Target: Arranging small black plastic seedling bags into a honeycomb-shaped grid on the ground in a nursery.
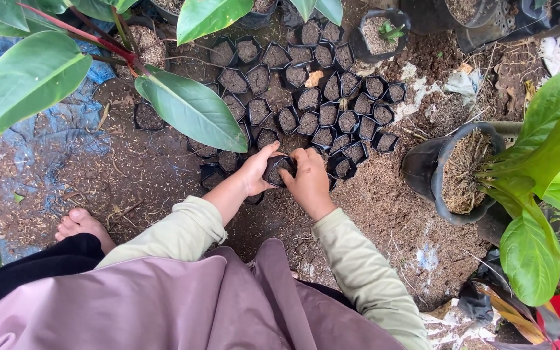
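A small black plastic nursery bag (277, 170) filled with soil mix sits on the ground between both my hands. My left hand (256, 170) grips its left side, thumb over the rim. My right hand (308, 181) holds its right side, fingers pressing at the top. Just beyond it stands a dense cluster of several similar filled black bags (319, 97), set side by side on the dirt.
A large black pot (430, 170) with husk filling lies tilted at right beside a broad-leaved plant (546, 194). Big green leaves (189, 107) overhang the left. My bare foot (82, 227) rests at left. Loose soil mix (384, 214) covers the ground.
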